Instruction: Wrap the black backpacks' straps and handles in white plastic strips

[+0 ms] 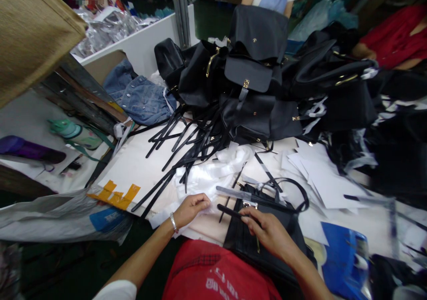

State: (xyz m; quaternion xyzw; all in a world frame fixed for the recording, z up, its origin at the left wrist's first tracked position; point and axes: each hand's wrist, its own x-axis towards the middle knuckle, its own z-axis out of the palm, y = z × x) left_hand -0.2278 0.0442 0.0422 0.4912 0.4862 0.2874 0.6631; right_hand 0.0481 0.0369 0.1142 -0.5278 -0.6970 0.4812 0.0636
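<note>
In my right hand (262, 224) is the end of a narrow black strap (229, 210), its free tip pointing left toward my other hand. Beneath that hand lies a black bag (240, 237) with a looped handle and metal fittings, close to my body at the table's front edge. My left hand (192, 208) is closed, thumb and fingers pinched together over thin clear or white plastic wrap (200, 177); whether it grips the plastic, I cannot make out. A pale-wrapped strap (235, 193) lies just above the black one.
Black backpacks (253, 68) are piled at the back, with loose black straps (180, 153) before them. White sheets (325, 180) and a blue packet (345, 257) lie to the right. A denim garment (140, 93) and bottles (76, 133) are at left. Two people (396, 39) stand beyond.
</note>
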